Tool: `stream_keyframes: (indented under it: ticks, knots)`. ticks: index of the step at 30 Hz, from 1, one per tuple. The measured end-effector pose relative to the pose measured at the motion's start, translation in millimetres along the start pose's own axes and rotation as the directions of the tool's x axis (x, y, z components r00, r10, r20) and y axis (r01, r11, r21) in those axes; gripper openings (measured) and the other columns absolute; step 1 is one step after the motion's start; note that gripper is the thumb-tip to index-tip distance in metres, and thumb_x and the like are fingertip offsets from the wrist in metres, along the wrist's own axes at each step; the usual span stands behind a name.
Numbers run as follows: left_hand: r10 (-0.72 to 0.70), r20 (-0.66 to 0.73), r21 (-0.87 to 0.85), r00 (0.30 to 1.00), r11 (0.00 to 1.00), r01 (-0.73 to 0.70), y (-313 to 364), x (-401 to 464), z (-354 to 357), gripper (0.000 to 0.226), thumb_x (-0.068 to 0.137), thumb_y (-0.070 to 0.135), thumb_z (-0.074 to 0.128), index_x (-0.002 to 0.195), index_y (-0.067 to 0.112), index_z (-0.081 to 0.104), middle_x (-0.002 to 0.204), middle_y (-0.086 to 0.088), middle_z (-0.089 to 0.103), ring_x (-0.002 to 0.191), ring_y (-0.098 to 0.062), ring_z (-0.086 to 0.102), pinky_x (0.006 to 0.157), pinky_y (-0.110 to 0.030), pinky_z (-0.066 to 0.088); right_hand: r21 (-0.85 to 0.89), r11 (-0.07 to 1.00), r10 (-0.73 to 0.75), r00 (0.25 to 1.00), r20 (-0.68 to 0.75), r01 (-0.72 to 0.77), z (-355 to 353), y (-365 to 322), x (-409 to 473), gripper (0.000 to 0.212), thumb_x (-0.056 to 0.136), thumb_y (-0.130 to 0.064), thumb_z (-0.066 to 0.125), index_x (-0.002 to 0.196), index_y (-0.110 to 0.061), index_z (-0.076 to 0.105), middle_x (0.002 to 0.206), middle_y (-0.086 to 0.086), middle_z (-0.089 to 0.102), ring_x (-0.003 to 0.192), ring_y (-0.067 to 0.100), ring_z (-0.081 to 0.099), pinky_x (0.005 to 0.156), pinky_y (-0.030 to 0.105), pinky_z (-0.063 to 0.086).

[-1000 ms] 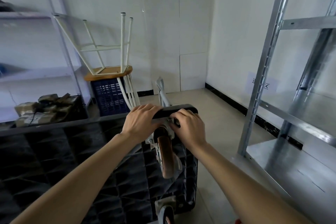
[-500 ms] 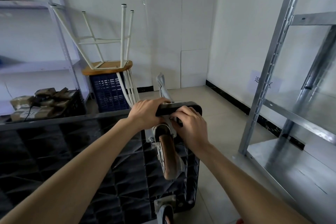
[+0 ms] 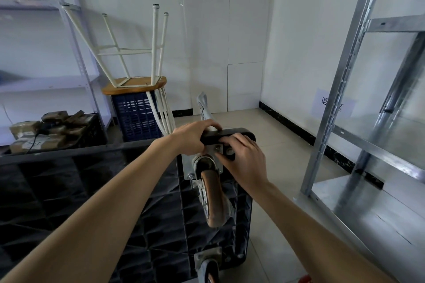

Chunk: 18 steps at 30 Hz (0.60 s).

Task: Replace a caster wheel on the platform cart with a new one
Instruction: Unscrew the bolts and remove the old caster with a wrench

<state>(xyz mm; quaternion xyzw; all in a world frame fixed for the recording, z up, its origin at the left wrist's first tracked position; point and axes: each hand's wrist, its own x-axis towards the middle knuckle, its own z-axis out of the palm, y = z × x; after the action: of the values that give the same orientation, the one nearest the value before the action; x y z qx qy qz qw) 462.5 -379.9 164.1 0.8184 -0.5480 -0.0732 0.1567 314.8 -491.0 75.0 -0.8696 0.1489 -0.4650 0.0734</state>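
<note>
1. Left hand [image 3: 192, 136]: fingers curled over the top edge of the platform cart [image 3: 92, 202], closed on its rim.
2. Right hand [image 3: 245, 159]: fingers bent and pressed at the caster's mounting plate [image 3: 215, 154]; fingertips at a bolt [image 3: 217, 149] there. Whether anything is pinched between them, cannot tell.
3. Caster wheel [image 3: 213, 197]: just below both hands, brownish worn tread, bracket fixed to the cart's ribbed black underside, which faces the camera with the cart tipped on edge.
4. Second caster [image 3: 208, 264]: further below the hands, at the cart's lower corner, partly cut off by the frame.
5. Beyond the left hand: an upturned stool [image 3: 135, 53], legs up, seat resting on a blue crate [image 3: 135, 115].
6. Far left of the hands: a black crate with taped packages [image 3: 46, 131].
7. Right of the right hand: metal shelving [image 3: 368, 99] on the tiled floor [image 3: 276, 135].
</note>
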Motion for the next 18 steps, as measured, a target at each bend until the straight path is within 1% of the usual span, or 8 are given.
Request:
stream_keyframes:
  ticks: [2, 3, 5, 7, 9, 11, 15, 18]
  knots:
    - [-0.012, 0.008, -0.016, 1.0, 1.0, 0.012, 0.2, 0.5, -0.9, 0.076, 0.075, 0.002, 0.068, 0.125, 0.053, 0.044, 0.099, 0.02, 0.067, 0.076, -0.016, 0.069, 0.064, -0.04, 0.061, -0.005, 1.0, -0.006, 1.0, -0.013, 0.005, 0.1, 2.4, 0.0, 0.019, 0.08, -0.032, 0.08, 0.097, -0.026, 0.073, 0.101, -0.014, 0.065, 0.096, 0.008, 0.06, 0.077, 0.024, 0.049]
    - [-0.011, 0.009, -0.023, 1.0, 1.0, 0.011, 0.0, 0.6, -0.6, 0.076, 0.075, 0.002, 0.068, 0.125, 0.053, 0.044, 0.098, 0.02, 0.068, 0.075, -0.016, 0.069, 0.064, -0.04, 0.061, -0.008, 1.0, -0.027, 1.0, -0.01, 0.027, 0.5, 2.9, -0.5, 0.018, 0.081, -0.031, 0.08, 0.097, -0.026, 0.073, 0.101, -0.014, 0.065, 0.096, 0.008, 0.06, 0.077, 0.025, 0.05]
    - [-0.01, 0.006, -0.031, 1.0, 0.999, 0.011, -0.5, 0.7, 0.6, 0.075, 0.075, 0.004, 0.07, 0.125, 0.054, 0.044, 0.097, 0.021, 0.068, 0.076, -0.013, 0.069, 0.067, -0.04, 0.061, -0.013, 0.998, -0.054, 0.998, 0.012, 0.054, 1.5, 2.9, -1.6, 0.02, 0.083, -0.03, 0.078, 0.102, -0.027, 0.073, 0.104, -0.015, 0.064, 0.097, 0.009, 0.061, 0.077, 0.027, 0.051]
    - [-0.013, 0.004, -0.039, 1.0, 0.999, 0.013, -0.7, 1.0, 1.4, 0.074, 0.075, 0.006, 0.072, 0.124, 0.055, 0.044, 0.098, 0.022, 0.068, 0.08, -0.011, 0.069, 0.072, -0.041, 0.061, -0.017, 0.999, -0.027, 1.0, 0.015, 0.027, 1.7, 2.6, -1.6, 0.024, 0.081, -0.035, 0.077, 0.104, -0.027, 0.071, 0.104, -0.014, 0.064, 0.098, 0.009, 0.06, 0.078, 0.026, 0.05]
    - [-0.015, -0.003, -0.038, 1.0, 0.999, 0.015, -0.5, 1.0, 2.3, 0.075, 0.075, 0.006, 0.072, 0.123, 0.056, 0.043, 0.099, 0.022, 0.068, 0.084, -0.011, 0.068, 0.075, -0.042, 0.059, -0.007, 1.0, -0.019, 1.0, -0.002, 0.019, 2.3, 2.2, -0.9, 0.019, 0.082, -0.034, 0.078, 0.099, -0.027, 0.072, 0.102, -0.014, 0.064, 0.096, 0.009, 0.06, 0.078, 0.028, 0.051]
    - [-0.016, -0.006, -0.038, 1.0, 0.999, 0.016, -0.4, 0.3, 3.2, 0.075, 0.075, 0.007, 0.071, 0.123, 0.056, 0.043, 0.1, 0.022, 0.068, 0.088, -0.011, 0.067, 0.078, -0.04, 0.057, 0.002, 0.999, -0.048, 0.999, 0.005, 0.048, 3.1, 0.7, -0.8, 0.016, 0.083, -0.03, 0.077, 0.098, -0.027, 0.073, 0.101, -0.014, 0.063, 0.095, 0.009, 0.06, 0.075, 0.029, 0.052]
    - [-0.022, -0.008, -0.044, 1.0, 0.999, 0.021, -0.8, 0.6, 3.3, 0.075, 0.073, 0.008, 0.072, 0.122, 0.057, 0.043, 0.102, 0.023, 0.067, 0.089, -0.01, 0.067, 0.079, -0.042, 0.057, -0.018, 1.0, -0.017, 1.0, -0.021, 0.017, 4.1, 0.8, -1.0, 0.019, 0.08, -0.034, 0.079, 0.096, -0.026, 0.073, 0.1, -0.014, 0.065, 0.094, 0.009, 0.061, 0.076, 0.028, 0.051]
    - [-0.021, -0.005, -0.039, 1.0, 0.999, 0.021, -0.7, 0.6, 3.0, 0.075, 0.074, 0.007, 0.071, 0.121, 0.058, 0.042, 0.1, 0.021, 0.067, 0.086, -0.011, 0.066, 0.077, -0.041, 0.057, -0.008, 0.997, -0.078, 0.997, -0.013, 0.078, 5.2, 0.2, -1.4, 0.016, 0.082, -0.029, 0.078, 0.097, -0.026, 0.074, 0.102, -0.014, 0.064, 0.094, 0.01, 0.061, 0.074, 0.029, 0.052]
